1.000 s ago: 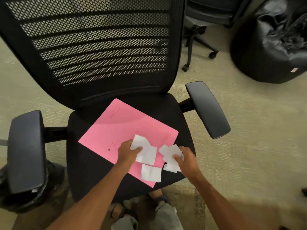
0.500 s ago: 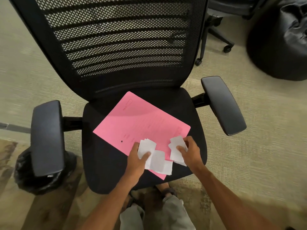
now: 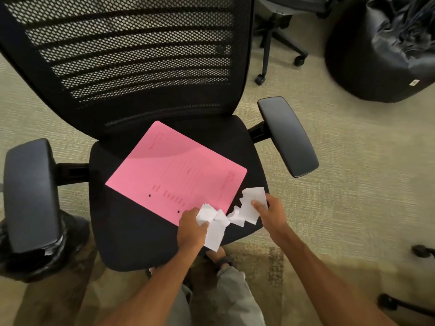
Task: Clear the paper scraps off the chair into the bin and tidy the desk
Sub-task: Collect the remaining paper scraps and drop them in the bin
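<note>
At the front edge of the chair [image 3: 131, 231] seat, both hands are gathering white paper scraps [image 3: 213, 228]. The left hand [image 3: 191, 228] is clenched round a crumpled bunch, one piece hanging down past the seat's front. The right hand [image 3: 270, 214] pinches a flatter cluster of torn pieces at the near corner of the pink folder [image 3: 174, 170], which lies flat and skewed across the seat.

The step in hand looks like the pick-up itself — the scraps seem almost all collected, with one or two small pieces between the hands that may be loose or may belong to either bunch; I cannot tell which. The next move would call for carrying both handfuls left and down to the bin [image 3: 47, 262], which is lined with a black bag and sits on the floor partly under the left armrest [image 3: 30, 194]. The grip must stay tight, since the dangling piece could slip out on the way.

The bin's opening is mostly hidden by that armrest. The desk is nowhere in view, so its state cannot be judged. Print on the folder is too faint to read.
</note>
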